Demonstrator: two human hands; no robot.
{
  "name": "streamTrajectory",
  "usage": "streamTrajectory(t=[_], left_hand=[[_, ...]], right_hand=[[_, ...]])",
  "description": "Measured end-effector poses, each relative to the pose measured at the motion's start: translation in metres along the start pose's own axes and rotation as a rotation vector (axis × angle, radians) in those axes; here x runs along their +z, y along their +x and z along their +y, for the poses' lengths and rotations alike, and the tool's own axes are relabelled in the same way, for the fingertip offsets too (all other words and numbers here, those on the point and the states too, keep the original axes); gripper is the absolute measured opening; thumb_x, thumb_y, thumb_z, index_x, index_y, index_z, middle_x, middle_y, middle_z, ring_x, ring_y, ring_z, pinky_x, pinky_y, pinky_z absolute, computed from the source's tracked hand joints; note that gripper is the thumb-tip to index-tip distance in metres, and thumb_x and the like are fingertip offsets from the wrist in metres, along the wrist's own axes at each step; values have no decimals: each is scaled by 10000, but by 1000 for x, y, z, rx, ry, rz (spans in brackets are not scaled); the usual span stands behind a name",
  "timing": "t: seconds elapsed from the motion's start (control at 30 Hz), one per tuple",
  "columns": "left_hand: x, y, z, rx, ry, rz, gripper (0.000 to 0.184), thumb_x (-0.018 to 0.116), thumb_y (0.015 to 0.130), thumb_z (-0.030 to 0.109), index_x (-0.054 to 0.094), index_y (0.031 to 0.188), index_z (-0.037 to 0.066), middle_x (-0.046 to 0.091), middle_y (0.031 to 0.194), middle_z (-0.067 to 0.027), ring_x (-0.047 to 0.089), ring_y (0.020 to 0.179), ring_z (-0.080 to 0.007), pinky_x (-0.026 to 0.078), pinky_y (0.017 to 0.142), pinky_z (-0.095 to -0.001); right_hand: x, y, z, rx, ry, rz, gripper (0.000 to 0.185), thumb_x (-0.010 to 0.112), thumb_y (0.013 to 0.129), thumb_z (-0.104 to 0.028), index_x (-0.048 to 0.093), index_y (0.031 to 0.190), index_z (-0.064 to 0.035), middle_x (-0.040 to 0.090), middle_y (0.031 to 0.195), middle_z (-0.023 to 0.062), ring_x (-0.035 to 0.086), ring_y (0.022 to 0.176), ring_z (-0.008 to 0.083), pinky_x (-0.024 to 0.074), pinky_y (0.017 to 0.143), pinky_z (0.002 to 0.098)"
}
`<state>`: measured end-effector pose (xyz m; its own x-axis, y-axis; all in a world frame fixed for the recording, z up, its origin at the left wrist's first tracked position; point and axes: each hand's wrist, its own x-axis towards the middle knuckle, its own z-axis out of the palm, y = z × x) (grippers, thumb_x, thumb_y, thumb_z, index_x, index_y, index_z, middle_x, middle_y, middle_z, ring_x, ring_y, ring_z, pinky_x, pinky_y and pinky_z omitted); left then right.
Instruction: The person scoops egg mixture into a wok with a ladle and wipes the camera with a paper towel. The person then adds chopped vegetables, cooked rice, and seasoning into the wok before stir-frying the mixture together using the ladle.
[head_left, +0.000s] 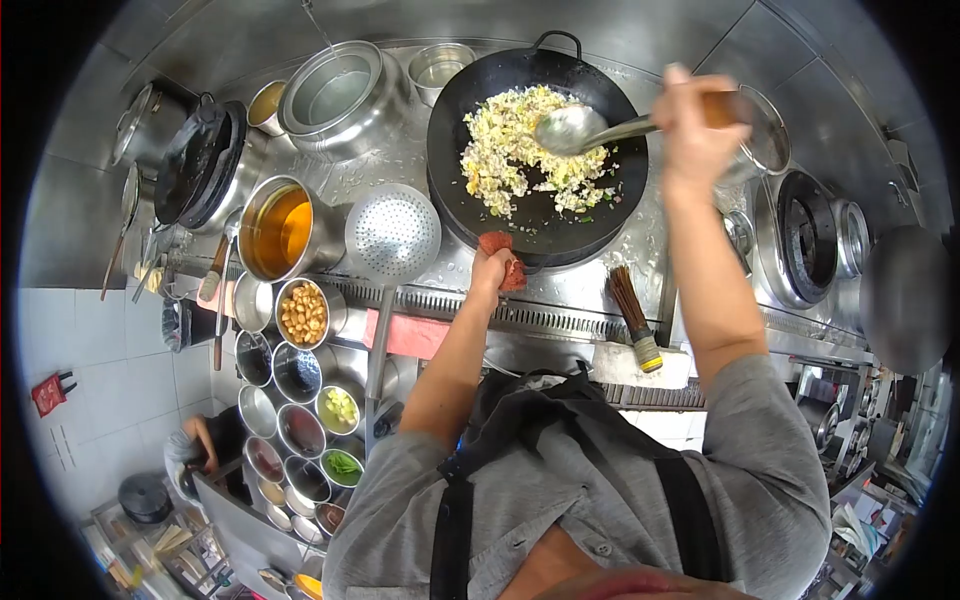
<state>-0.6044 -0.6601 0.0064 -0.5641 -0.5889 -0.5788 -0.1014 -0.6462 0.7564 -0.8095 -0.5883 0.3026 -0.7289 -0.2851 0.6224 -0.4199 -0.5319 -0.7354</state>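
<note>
My left hand (488, 272) is closed around a folded red cloth (506, 262) at the near rim of a black wok (600, 215). Whatever part of the wok lies under the cloth is hidden. Inside the wok is a loose yellow and white mix (505, 130) that looks like egg fried rice, with bits of green. My right hand (697, 135), blurred by motion, grips the handle of a metal ladle (572, 130). The ladle's bowl is over the food; I cannot tell whether it touches.
Left of the wok lie a perforated strainer (393, 232), a pot of orange oil (285, 230) and a large steel pot (345, 130). Several ingredient tins (300, 430) stand lower left. A bamboo brush (632, 318) rests at the front edge. Another person (200, 445) is at far left.
</note>
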Motion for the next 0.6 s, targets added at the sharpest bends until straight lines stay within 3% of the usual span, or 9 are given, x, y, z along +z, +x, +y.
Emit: streamTrajectory(t=[0.13,0.2,0.27,0.33,0.4,0.47,0.5,0.53,0.6], left_hand=[[0,-15,4,-36,-19,12,281,506,749,18,513,1028,56,557,723,-57,576,601,-176,480,515,-322],[-12,10,-6,-45,-27,-120,339,516,743,11,514,1078,60,584,748,-103,595,597,-227,520,498,-378],[-6,-1,0,-28,-33,-61,344,527,745,18,512,1086,59,576,749,-100,579,573,-224,513,483,-377],[-4,-2,1,-7,-29,-36,291,534,734,24,549,1022,53,571,780,-48,568,632,-165,477,544,-313],[0,-9,2,-35,-41,-13,324,534,732,19,551,1054,49,586,806,-52,585,658,-168,488,560,-310],[1,-6,6,-40,3,-11,324,537,733,23,550,1055,47,590,813,-51,601,685,-172,499,576,-309],[-2,-10,2,-49,3,-6,324,537,733,23,550,1055,47,590,813,-51,601,685,-172,499,576,-309],[-5,-7,-1,-54,-9,-12,325,540,734,29,552,1058,50,591,816,-51,604,688,-172,502,579,-308],[-1,-2,2,-59,-29,-26,326,542,736,35,553,1061,54,592,820,-51,606,692,-171,504,583,-307]], right_hand=[[19,-8,39,90,111,259,239,728,794,-49,493,754,-23,491,533,29,479,424,117,389,418,263],[36,8,16,55,171,202,226,708,807,-48,488,771,-11,485,530,38,472,418,128,401,419,281],[31,6,-7,13,213,16,218,690,817,-35,486,743,-17,490,524,45,477,422,124,409,423,288],[33,-12,-4,-65,214,-48,219,687,812,-17,492,712,-21,493,528,33,485,442,114,405,441,273],[29,-40,58,113,111,-153,203,695,805,-55,534,683,-39,539,578,4,519,513,87,410,488,246],[34,-17,57,-40,-215,-192,171,625,837,13,511,724,-45,514,555,25,469,447,107,371,429,269],[35,-3,58,-37,-244,-126,176,677,816,-23,545,700,-36,556,585,31,506,469,104,375,441,265],[36,10,35,46,-211,-103,240,740,797,-180,591,663,-50,571,577,8,519,489,81,398,466,241],[28,34,-4,-4,-248,3,219,739,789,-135,580,658,-62,550,535,8,509,450,94,385,433,250]])
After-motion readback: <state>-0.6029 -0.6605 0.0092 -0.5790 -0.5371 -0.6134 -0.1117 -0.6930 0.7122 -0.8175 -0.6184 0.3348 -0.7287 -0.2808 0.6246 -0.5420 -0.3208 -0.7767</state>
